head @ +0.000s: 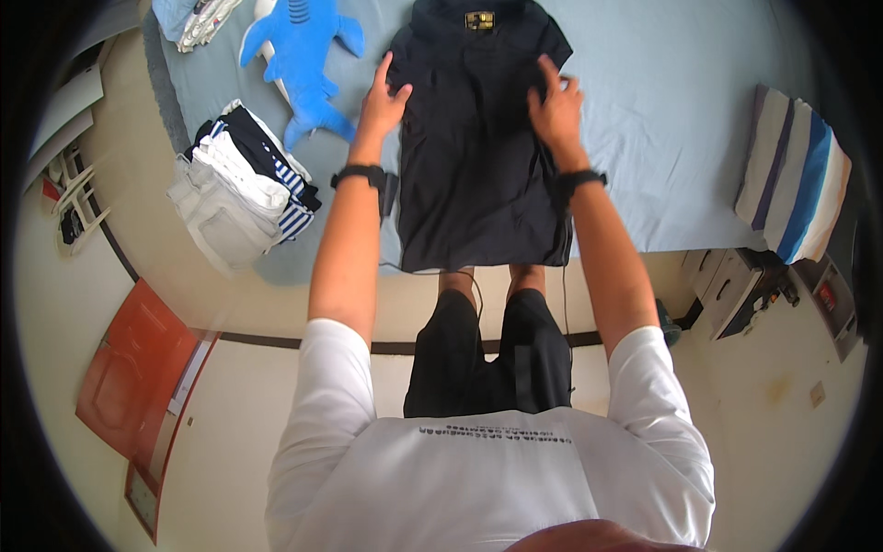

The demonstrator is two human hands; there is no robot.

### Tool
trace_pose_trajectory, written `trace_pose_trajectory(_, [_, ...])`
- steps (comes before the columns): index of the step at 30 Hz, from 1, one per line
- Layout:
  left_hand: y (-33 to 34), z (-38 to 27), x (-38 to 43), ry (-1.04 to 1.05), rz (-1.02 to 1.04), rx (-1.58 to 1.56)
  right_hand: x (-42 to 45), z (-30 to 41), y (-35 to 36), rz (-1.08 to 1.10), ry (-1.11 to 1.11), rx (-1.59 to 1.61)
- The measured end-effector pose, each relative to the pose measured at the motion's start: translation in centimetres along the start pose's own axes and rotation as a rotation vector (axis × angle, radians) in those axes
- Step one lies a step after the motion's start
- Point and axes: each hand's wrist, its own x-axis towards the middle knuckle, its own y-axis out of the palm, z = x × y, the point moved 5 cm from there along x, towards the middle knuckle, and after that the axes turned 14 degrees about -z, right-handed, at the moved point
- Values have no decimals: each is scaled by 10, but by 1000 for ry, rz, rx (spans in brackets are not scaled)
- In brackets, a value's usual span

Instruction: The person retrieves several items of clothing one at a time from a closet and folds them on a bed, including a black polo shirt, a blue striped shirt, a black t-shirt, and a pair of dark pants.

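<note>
A black garment (476, 165) lies spread lengthwise on the blue-grey bed sheet (662, 138) in front of me, its lower edge along the near edge of the bed. Near its far end it bears a small gold-coloured patch. My left hand (384, 103) is at the garment's upper left edge, fingers apart, with nothing gripped. Over the upper right side is my right hand (559, 107), its fingers spread and slightly bent, holding nothing. Whether the fingertips touch the cloth is hard to tell. Both wrists wear black bands.
Left of the garment lie a blue shark plush toy (303, 69) and a pile of folded clothes (241, 183). More folded cloth (207, 24) is at the far left. A striped pillow (793, 172) lies at the right, near a drawer cabinet (721, 290). Thin cables hang by my legs.
</note>
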Motion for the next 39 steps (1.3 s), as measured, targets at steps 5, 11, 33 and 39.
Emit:
trace_pose_trajectory(5, [6,-14,25,80,-35,127,38,-47,15,96,372,136])
trace_pose_trajectory(11, [-37,-66,29,393,-580,73,91,-72,-8,-59,472,379])
trace_pose_trajectory(33, [-35,164,-276,-356,345,74,-48,-150,-56,794,660,411])
trace_pose_trajectory(39, [-57,192,-355,-687,366,217,-224,-171,-63,1123,445,208])
